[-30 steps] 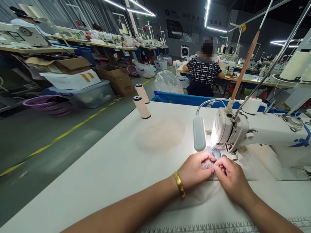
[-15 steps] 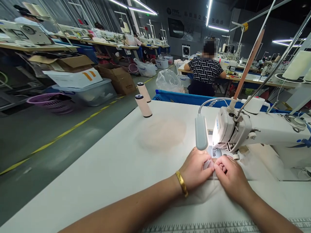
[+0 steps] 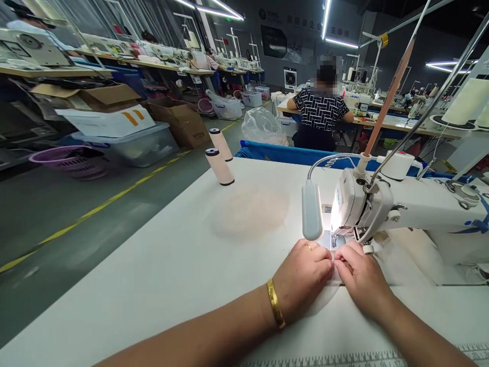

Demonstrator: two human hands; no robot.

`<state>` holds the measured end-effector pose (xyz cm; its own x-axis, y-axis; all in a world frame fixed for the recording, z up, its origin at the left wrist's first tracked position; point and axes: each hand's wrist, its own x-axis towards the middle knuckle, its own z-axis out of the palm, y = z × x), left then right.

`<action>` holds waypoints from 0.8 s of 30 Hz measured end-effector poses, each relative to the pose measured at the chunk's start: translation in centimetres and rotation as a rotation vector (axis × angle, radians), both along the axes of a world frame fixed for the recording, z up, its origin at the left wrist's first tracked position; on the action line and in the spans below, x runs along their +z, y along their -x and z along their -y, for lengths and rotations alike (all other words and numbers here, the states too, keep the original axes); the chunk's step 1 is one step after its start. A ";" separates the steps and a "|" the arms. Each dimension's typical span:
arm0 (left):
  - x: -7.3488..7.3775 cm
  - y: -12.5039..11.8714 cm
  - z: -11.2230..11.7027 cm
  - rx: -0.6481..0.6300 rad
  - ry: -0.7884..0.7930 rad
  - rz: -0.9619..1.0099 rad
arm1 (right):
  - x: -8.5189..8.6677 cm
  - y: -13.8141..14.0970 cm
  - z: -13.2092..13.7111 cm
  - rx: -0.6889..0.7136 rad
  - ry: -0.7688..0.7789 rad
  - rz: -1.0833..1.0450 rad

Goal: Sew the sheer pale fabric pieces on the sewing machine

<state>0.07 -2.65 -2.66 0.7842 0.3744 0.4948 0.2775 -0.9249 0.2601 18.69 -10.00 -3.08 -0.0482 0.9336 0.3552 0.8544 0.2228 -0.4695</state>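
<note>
My left hand (image 3: 305, 272), with a gold bracelet (image 3: 275, 303) at the wrist, is closed in a pinch on thin, sheer pale fabric (image 3: 324, 299). Close against it, my right hand (image 3: 361, 272) pinches the same fabric, fingertips nearly touching the left ones. Both hands rest just in front of the presser foot (image 3: 334, 239) of a white sewing machine (image 3: 353, 201). Part of the fabric hangs below the hands on the white table (image 3: 171, 270); the pinched edge is mostly hidden by my fingers. A grey lamp (image 3: 312, 211) on a bendy neck lights the needle area.
Two pale pink thread cones (image 3: 219, 167) stand at the table's far left edge. A sheer pale piece (image 3: 250, 211) lies left of the machine. A ruler strip (image 3: 324, 360) runs along the near edge. A person (image 3: 321, 109) sits at another machine ahead.
My left hand has turned over the fabric, its fingers now more curled and its knuckles up. Both hands stay pinched close together. The whole view has shifted slightly.
</note>
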 end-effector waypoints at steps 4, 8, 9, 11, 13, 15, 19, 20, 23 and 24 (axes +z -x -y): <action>0.1 0.1 -0.2 0.022 -0.010 -0.023 | -0.3 -0.6 0.4 0.088 -0.046 0.109; 0.1 0.0 -0.6 0.030 0.002 -0.055 | -0.4 -0.8 0.5 0.069 -0.087 0.204; 0.1 0.0 -0.7 0.027 0.007 -0.057 | -0.5 -0.8 0.5 0.063 -0.096 0.220; 0.2 -0.1 -0.9 0.023 0.011 -0.059 | -0.6 -0.9 0.4 0.053 -0.121 0.245; 0.2 -0.1 -1.0 0.021 0.009 -0.054 | -0.8 -1.0 0.3 0.040 -0.141 0.262; 0.3 -0.1 -1.1 0.017 0.007 -0.045 | -1.0 -1.1 0.2 0.022 -0.148 0.277; 0.5 -0.2 -1.2 0.009 0.010 -0.022 | -1.0 -1.1 0.1 -0.006 -0.130 0.295; 0.6 -0.2 -1.2 0.009 0.013 -0.016 | -1.0 -1.1 0.0 -0.009 -0.129 0.294; 0.7 -0.2 -1.2 0.014 0.020 -0.006 | -1.0 -1.1 0.0 -0.006 -0.134 0.289; 0.6 -0.2 -1.2 0.017 0.020 -0.006 | -1.0 -1.1 0.0 -0.001 -0.135 0.287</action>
<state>0.26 -1.46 -2.02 0.7806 0.3973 0.4826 0.2942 -0.9147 0.2771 19.78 -9.98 -4.07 -0.1638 0.8788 0.4483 0.9479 0.2661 -0.1754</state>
